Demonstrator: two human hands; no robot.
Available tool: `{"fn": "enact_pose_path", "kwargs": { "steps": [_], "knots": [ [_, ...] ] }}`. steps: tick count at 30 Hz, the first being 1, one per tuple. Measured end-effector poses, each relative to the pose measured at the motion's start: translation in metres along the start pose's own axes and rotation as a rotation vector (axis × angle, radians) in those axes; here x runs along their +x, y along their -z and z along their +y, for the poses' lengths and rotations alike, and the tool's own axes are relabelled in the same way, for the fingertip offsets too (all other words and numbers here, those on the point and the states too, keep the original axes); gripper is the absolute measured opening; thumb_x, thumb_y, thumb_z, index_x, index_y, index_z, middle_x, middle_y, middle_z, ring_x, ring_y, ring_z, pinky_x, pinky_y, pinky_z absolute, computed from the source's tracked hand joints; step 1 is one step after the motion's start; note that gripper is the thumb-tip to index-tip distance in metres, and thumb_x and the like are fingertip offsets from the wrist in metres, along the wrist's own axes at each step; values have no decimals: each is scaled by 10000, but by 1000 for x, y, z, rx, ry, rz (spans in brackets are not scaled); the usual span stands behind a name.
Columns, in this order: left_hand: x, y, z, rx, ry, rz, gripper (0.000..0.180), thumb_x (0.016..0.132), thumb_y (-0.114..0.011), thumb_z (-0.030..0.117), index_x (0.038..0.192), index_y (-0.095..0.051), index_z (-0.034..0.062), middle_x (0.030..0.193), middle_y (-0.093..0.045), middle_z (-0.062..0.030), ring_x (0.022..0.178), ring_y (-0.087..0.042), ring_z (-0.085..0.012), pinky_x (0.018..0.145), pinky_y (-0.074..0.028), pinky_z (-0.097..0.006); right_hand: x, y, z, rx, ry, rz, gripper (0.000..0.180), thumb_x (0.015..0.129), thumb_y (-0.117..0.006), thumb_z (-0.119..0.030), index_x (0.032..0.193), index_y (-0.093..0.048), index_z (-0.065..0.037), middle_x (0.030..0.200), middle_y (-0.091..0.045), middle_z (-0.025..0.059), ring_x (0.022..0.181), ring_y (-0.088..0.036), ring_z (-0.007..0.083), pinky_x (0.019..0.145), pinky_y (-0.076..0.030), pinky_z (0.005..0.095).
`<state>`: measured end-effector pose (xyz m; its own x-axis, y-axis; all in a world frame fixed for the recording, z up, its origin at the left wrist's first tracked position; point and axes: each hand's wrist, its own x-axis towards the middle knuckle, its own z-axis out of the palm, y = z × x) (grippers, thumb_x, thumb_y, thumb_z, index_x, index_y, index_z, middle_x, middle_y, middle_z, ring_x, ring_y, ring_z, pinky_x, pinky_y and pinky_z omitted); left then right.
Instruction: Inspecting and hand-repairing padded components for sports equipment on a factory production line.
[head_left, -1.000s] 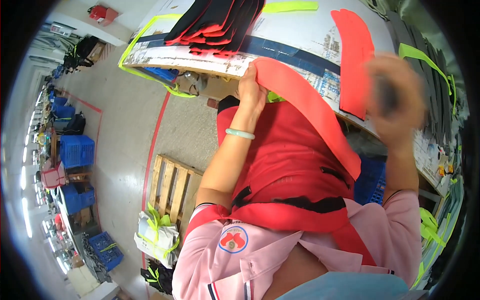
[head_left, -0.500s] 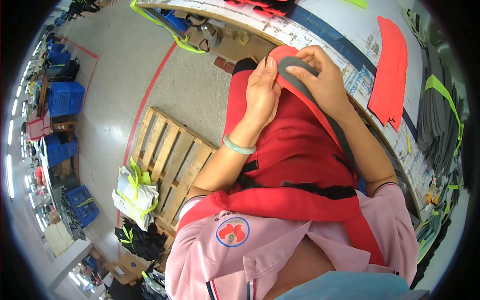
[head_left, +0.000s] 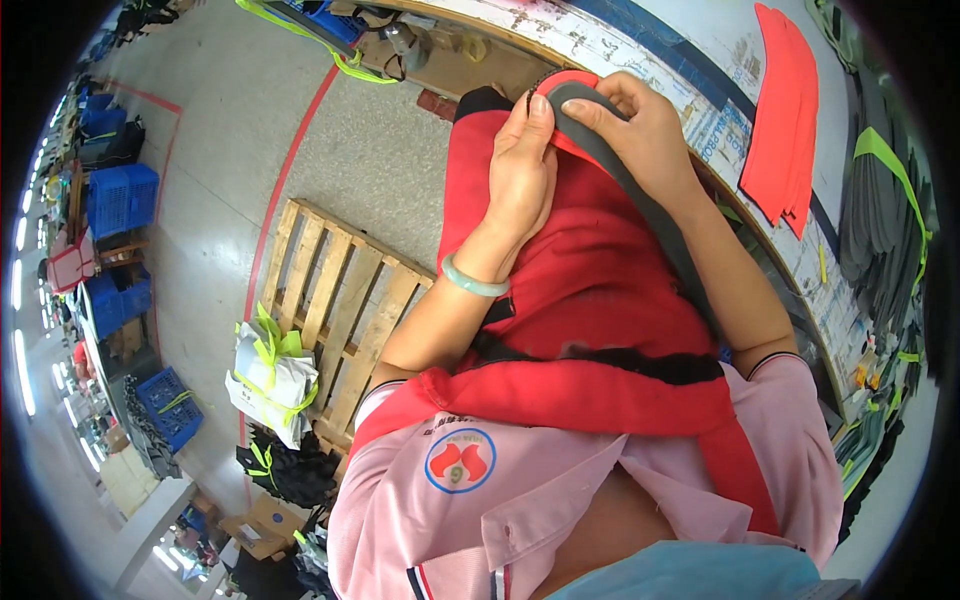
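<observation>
Both hands are at the curved end of a layered strip, held over my lap above the red apron (head_left: 600, 270). A grey strip (head_left: 645, 200) lies against a red strip (head_left: 570, 84), whose outer edge looks dark and rough. My left hand (head_left: 522, 165) pinches the end at its left side, thumb on top. On the other side my right hand (head_left: 642, 140) grips the layers with its thumb pressed on the grey face. The grey tail runs down beneath my right forearm, and its lower end is hidden.
On the worktable (head_left: 690, 115) at right lie stacked red curved pieces (head_left: 783, 125). Beyond them hangs a bundle of grey strips (head_left: 875, 215) with a yellow-green band. To my left are a wooden pallet (head_left: 338, 305), a tied white bundle (head_left: 275, 385) and blue crates (head_left: 122, 195).
The view has shifted slightly. The strip's end has turned a little between my hands, and its dark edge shows more along the top. Both hands keep their grip.
</observation>
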<state>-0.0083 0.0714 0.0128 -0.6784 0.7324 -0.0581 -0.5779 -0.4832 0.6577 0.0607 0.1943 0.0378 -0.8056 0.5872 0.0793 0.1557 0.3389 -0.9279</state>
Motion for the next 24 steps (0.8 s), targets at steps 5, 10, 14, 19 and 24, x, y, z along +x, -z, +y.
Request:
{"fn": "enact_pose_path", "kwargs": {
  "steps": [5,10,14,19,24],
  "knots": [
    [0,8,-18,-49,43,6,333,1028,-398,248,1222,-522,8,1188,-571,-72,1125,-507,-129,1001,-373,-259,-6,-5,18,344,-166,-138,327,831,-724,-333,929,-706,-21,721,-627,-8,626,-507,24,553,-407,195],
    [10,39,13,163,184,8,321,1007,-429,221,1160,-563,-28,1086,-626,-109,1019,-600,-199,922,-488,-352,-18,-3,17,198,-147,-186,324,815,-738,-330,899,-691,-20,698,-600,-22,631,-503,37,555,-403,215],
    [24,60,37,388,554,-210,224,945,-521,67,1107,-586,-74,1022,-654,-135,910,-657,-211,825,-559,-327,-19,-4,26,48,-39,-266,357,775,-770,-347,805,-648,-12,647,-527,-17,615,-470,59,549,-390,244],
    [22,67,30,166,729,-309,224,930,-508,11,1122,-577,-81,1049,-648,-143,928,-657,-207,843,-557,-323,-23,-7,30,56,-91,-327,399,762,-778,-357,853,-644,7,692,-543,7,648,-491,73,584,-414,256],
    [4,63,20,352,631,-292,242,929,-480,-17,1149,-569,-63,1051,-646,-132,936,-654,-201,861,-547,-323,-33,-7,23,42,-137,-414,504,774,-767,-348,1037,-618,55,879,-644,85,809,-588,109,741,-475,256]
  ]
}}
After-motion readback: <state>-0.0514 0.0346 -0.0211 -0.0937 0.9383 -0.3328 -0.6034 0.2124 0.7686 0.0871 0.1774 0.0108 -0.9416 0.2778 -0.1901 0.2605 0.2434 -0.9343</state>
